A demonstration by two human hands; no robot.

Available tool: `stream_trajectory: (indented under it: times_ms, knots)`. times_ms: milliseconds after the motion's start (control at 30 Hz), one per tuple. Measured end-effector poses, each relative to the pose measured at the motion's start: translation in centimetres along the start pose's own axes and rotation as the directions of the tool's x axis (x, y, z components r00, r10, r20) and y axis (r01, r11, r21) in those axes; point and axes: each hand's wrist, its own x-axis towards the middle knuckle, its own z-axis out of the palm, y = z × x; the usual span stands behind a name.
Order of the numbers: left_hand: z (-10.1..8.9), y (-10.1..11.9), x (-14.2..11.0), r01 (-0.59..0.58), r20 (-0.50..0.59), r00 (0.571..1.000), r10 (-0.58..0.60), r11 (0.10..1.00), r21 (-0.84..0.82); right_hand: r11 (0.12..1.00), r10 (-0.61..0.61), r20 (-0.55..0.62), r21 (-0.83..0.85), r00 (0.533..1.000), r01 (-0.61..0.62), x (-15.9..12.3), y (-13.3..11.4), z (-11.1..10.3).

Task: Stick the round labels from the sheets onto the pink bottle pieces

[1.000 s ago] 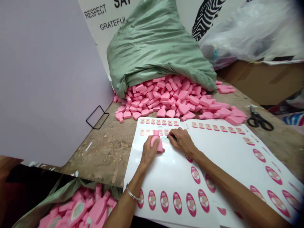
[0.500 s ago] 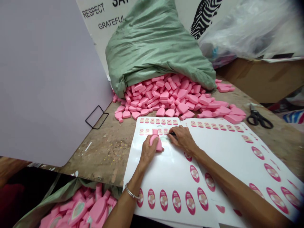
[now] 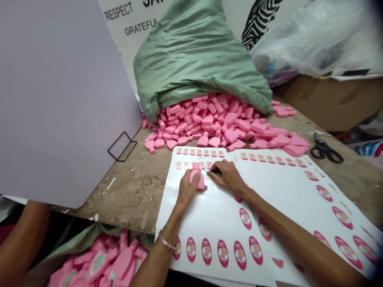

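Note:
A small pink plastic bottle (image 3: 196,179) stands neck-up in my left hand (image 3: 188,187), whose fingers and thumb are wrapped around it. Just to its right, my right hand (image 3: 229,175) is closed on a slim black tool (image 3: 216,172) with a thin pointed tip directed at the sticker sheet. The tool's exact kind is hard to make out. Both hands are over the white sticker sheet (image 3: 206,217), which bears oval pink labels along its bottom and small labels at its top. A second sticker sheet (image 3: 287,191) lies to the right under my forearm.
Many pink bottles (image 3: 209,119) spill from a green sack (image 3: 200,56) at the back. Black scissors (image 3: 324,151) lie at right. Labelled bottles (image 3: 119,259) fill a sack below the table edge. A pale panel (image 3: 60,99) with a wire stand borders the left; another person's arm (image 3: 26,239) shows beneath.
My right hand has shifted slightly left and down, bringing the tool's tip nearer the bottle. My left hand holds the bottle almost still. The other person's arm has come further into view at left.

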Motion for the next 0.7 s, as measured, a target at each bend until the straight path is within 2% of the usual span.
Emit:
stream_trajectory:
  times_ms: [100,167,267,333,400,567,700]
  knots:
    - [0.0,0.2,0.0,0.017,-0.003,1.0,-0.017,1.0,-0.011,0.999,-0.031,-0.065,0.031,0.997,0.033,-0.3,-0.3,-0.1]
    - [0.0,0.2,0.1,0.026,-0.003,1.0,-0.026,0.999,-0.025,0.996,-0.001,-0.086,0.086,0.996,0.009,-0.5,-0.6,-0.5]
    - [-0.1,0.0,0.2,0.037,0.009,0.999,-0.037,0.998,-0.056,0.947,0.199,-0.116,0.28,0.973,-0.16,-0.7,-1.1,-1.6]
    - [-0.2,-0.1,0.2,0.043,0.02,0.999,-0.041,0.996,-0.081,0.861,0.348,-0.105,0.43,0.932,-0.273,-0.8,-1.7,-2.6]
    - [-0.3,0.1,-0.1,0.039,0.023,0.999,-0.037,0.993,-0.109,0.793,0.416,-0.058,0.512,0.908,-0.33,-0.8,-2.7,-3.6]
    - [-0.4,1.8,-2.0,0.045,0.049,0.998,-0.028,0.922,-0.385,0.751,0.384,0.071,0.556,0.92,-0.356,-1.0,-6.3,-4.9]
    - [-0.5,3.0,-3.4,0.092,0.101,0.994,-0.051,0.887,-0.452,0.749,0.318,0.115,0.578,0.941,-0.324,-1.0,-8.4,-5.2]
